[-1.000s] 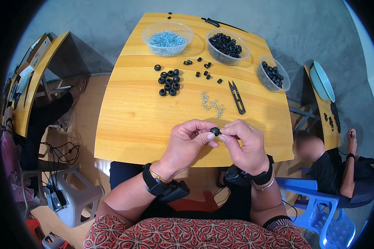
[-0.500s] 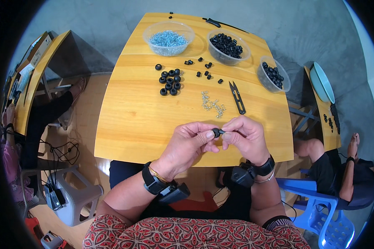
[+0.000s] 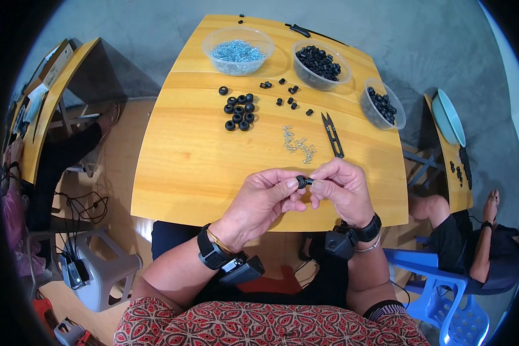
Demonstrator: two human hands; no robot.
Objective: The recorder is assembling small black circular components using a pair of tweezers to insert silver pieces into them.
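Observation:
Above the near edge of the wooden table (image 3: 179, 179), both hands meet fingertip to fingertip. My left hand (image 3: 268, 193) pinches a round black bead (image 3: 301, 181) between thumb and fingers. At the bead's right side, my right hand (image 3: 340, 187) is closed on a small black piece (image 3: 309, 181) that touches the bead or sits in its hole; I cannot tell which. Just beyond the fingers lie small clear beads (image 3: 297, 144) in a loose patch. A pair of black thread snips (image 3: 332, 135) lies past my right hand. Several large black beads (image 3: 238, 112) are grouped farther left.
Small black pieces (image 3: 293, 90) are scattered mid-table. Along the far side stand a bowl of blue beads (image 3: 239, 66), a bowl of black pieces (image 3: 323, 83) and a bowl of round black beads (image 3: 380, 120). A blue plastic chair (image 3: 438, 282) and a seated person (image 3: 501, 254) are at right.
My hands stay together in nearly the same place. The bead has turned slightly and shows a little more between the fingers. The view has shifted slightly.

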